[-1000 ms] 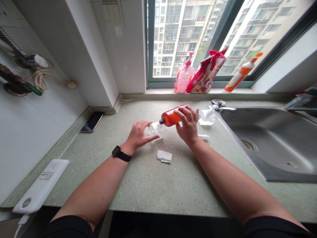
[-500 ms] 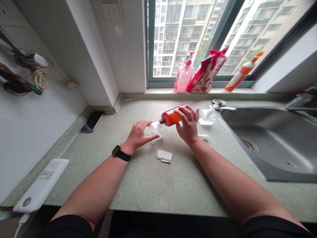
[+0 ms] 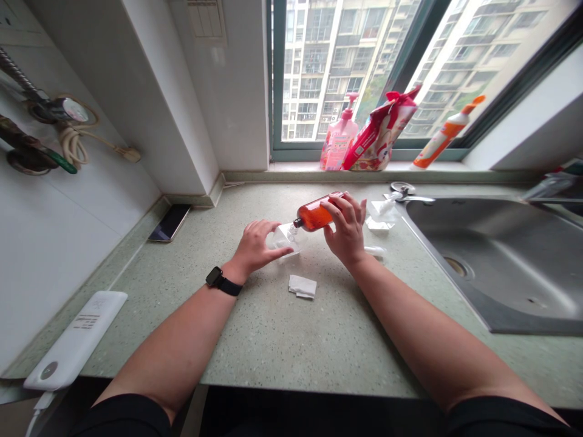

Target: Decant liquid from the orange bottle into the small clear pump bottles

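Observation:
My right hand (image 3: 345, 227) is wrapped round an amber bottle (image 3: 316, 214), tilted so that its dark threaded neck points down and left. That neck meets the mouth of a clear plastic bottle (image 3: 285, 240), which leans toward it. Fingers and thumb of my left hand (image 3: 260, 246) grip the clear bottle from the left. Orange-red liquid shows inside the amber bottle; whether any is flowing, I cannot tell. A folded white tissue (image 3: 302, 286) lies on the counter just in front. Behind my right wrist is a small whitish piece (image 3: 375, 251), partly hidden.
At the sink's (image 3: 505, 255) left corner stands a clear pump-top item (image 3: 381, 213) by the faucet (image 3: 412, 198). A phone (image 3: 169, 223) and a white power bank (image 3: 77, 340) lie left. The windowsill holds a pink pump bottle (image 3: 337, 142), a red bag (image 3: 381, 133) and an orange-white bottle (image 3: 444, 136).

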Available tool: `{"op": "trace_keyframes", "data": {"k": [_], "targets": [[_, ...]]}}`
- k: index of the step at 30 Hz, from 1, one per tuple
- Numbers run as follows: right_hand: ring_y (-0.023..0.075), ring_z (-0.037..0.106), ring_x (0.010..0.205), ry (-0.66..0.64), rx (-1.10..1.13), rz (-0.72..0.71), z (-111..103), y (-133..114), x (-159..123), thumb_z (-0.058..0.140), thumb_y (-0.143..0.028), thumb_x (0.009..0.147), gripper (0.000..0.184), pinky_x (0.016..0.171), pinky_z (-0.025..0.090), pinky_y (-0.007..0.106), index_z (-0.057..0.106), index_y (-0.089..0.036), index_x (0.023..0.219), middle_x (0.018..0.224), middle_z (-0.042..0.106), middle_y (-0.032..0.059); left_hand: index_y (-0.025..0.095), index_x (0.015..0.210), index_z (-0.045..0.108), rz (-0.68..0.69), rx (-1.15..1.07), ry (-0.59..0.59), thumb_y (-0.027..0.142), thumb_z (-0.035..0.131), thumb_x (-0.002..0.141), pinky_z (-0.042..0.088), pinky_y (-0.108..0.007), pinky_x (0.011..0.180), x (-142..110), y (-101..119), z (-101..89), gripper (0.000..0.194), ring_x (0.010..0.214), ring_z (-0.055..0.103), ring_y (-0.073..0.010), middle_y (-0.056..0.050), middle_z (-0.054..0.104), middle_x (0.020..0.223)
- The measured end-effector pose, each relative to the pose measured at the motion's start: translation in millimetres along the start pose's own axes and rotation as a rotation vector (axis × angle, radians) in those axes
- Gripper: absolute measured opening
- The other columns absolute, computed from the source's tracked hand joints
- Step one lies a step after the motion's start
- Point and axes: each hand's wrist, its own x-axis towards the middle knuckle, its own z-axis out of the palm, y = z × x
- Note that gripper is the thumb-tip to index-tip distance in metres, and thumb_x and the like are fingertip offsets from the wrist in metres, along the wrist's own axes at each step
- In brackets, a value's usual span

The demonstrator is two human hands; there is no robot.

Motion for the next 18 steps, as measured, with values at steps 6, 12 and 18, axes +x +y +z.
{"op": "trace_keyframes", "data": {"k": [6, 12, 18], "targets": [[0.0355, 0.045, 0.155, 0.003, -0.009, 0.011, -0.2, -1.4, 0.5, 0.061, -0.006, 0.088, 0.07, 0.134, 0.019, 0.073, 0.053, -0.037, 0.149, 0.15, 0.062, 0.0065, 0.021, 0.128, 0.068, 0.001, 0.009, -0.001, 0.073, 0.08, 0.087, 0.049, -0.052, 0.105, 0.1, -0.6, 0.3, 0.067, 0.11, 0.069, -0.0317, -0.009, 0.075, 0.117], [0.0366, 0.045, 0.155, -0.009, -0.013, 0.001, -1.1, -0.5, 0.8, 0.06, -0.006, 0.087, 0.07, 0.133, 0.019, 0.075, 0.054, -0.036, 0.15, 0.15, 0.062, 0.0078, 0.022, 0.128, 0.067, 0.008, 0.008, 0.003, 0.072, 0.079, 0.088, 0.05, -0.051, 0.104, -0.3, -0.8, 0.6, 0.066, 0.111, 0.069, -0.0317, -0.009, 0.075, 0.118], [0.0364, 0.045, 0.155, -0.009, -0.035, -0.002, -2.4, -1.8, 1.9, 0.06, -0.007, 0.088, 0.065, 0.133, 0.02, 0.074, 0.057, -0.034, 0.147, 0.149, 0.063, 0.0088, 0.022, 0.127, 0.068, 0.011, 0.004, 0.012, 0.07, 0.081, 0.087, 0.049, -0.052, 0.105, -0.1, -1.8, 1.2, 0.064, 0.111, 0.07, -0.0317, -0.009, 0.075, 0.118]]}}
